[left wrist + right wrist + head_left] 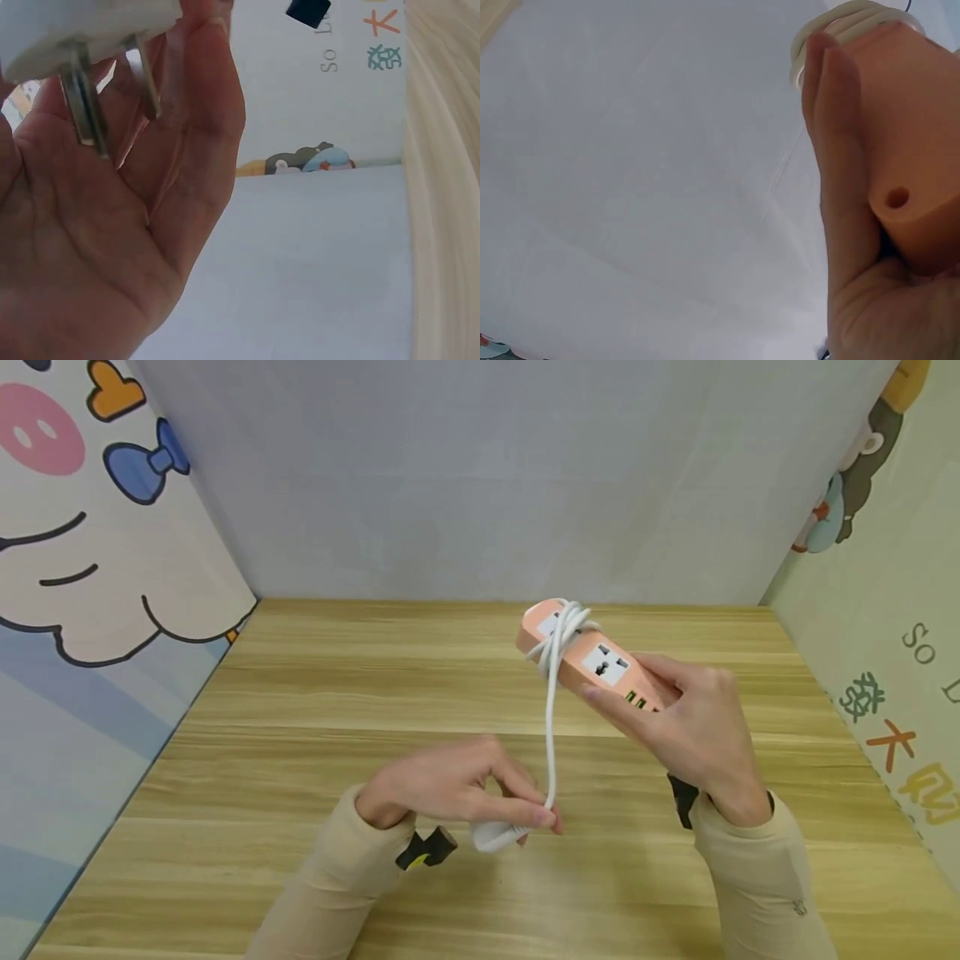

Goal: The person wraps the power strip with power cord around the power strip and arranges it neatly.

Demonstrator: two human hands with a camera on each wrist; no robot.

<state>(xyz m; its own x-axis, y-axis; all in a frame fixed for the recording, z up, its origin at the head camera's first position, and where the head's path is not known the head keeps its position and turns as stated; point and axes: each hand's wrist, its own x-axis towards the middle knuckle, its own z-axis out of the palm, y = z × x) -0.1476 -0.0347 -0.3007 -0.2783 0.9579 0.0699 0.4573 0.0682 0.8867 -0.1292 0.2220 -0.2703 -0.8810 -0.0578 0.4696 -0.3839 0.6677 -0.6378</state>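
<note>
An orange power strip with white sockets is held above the table by my right hand, thumb on one side and fingers on the other. White cord is wound several times round its far end, and one length runs down to my left hand. There the left thumb and fingers pinch the cord close to its white plug. In the left wrist view the plug's metal prongs point toward the palm. The right wrist view shows the strip's underside against the right palm, with cord loops beyond.
Beneath both hands lies a wood-grain table. A plain pale wall stands at the back. Cartoon-printed panels rise on the left and right. Dark wrist devices sit at both cuffs.
</note>
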